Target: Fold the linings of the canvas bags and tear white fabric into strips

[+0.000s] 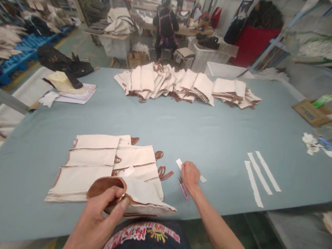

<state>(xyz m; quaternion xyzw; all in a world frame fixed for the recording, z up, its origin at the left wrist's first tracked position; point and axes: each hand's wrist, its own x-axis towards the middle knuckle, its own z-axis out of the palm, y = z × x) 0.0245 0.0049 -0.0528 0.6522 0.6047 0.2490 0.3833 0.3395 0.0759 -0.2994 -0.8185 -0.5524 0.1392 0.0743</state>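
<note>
My left hand (pixel 106 201) is closed on the brown-lined mouth of a cream cloth bag (pixel 142 197) at the table's near edge. That bag lies on a fanned stack of similar cream bags (pixel 95 164) with brown trim and cords. My right hand (pixel 189 174) rests fingers down on a white paper strip (pixel 179 164) on the grey-blue table (pixel 183 130); its fingers are curled over the strip. A small pink snipper (pixel 184 188) lies beside that wrist.
A long pile of cream bags (pixel 185 84) lies across the table's far side. Three white strips (pixel 260 175) lie to the right. Papers and dark cloth (pixel 66 77) sit at far left, a cardboard box (pixel 313 112) at right. A person (pixel 166 26) works beyond.
</note>
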